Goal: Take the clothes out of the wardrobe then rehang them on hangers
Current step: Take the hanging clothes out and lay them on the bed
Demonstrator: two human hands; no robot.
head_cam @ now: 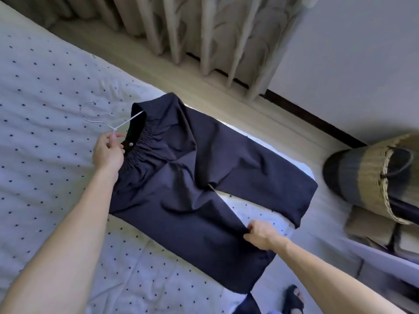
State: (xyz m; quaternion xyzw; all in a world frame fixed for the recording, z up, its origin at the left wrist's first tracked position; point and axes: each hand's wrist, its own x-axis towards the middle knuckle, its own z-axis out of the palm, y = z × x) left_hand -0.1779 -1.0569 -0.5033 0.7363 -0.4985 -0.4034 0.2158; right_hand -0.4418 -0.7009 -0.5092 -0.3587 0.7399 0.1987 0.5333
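Left hand (108, 151) pinches hanger (106, 124) at trousers (192, 177) waistband — right hand (260, 234) pinches leg edge.

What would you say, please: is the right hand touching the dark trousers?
Touching. The head view shows the right hand pinching the edge of one leg of the dark trousers.

Light: soft daylight from behind the curtain (226, 30), medium-bright.
Glare: blown-out white strip along far edge of the bed (45, 87).
Cast: cool blue on sheet.
Shadows: faint; trousers (181, 177) dark, folds barely readable.
Contrast: pale hanger (128, 120) nearly lost on sheet.
Blur: basket (371, 173) and right side smeared.
Distortion: wide-angle bending at edges.
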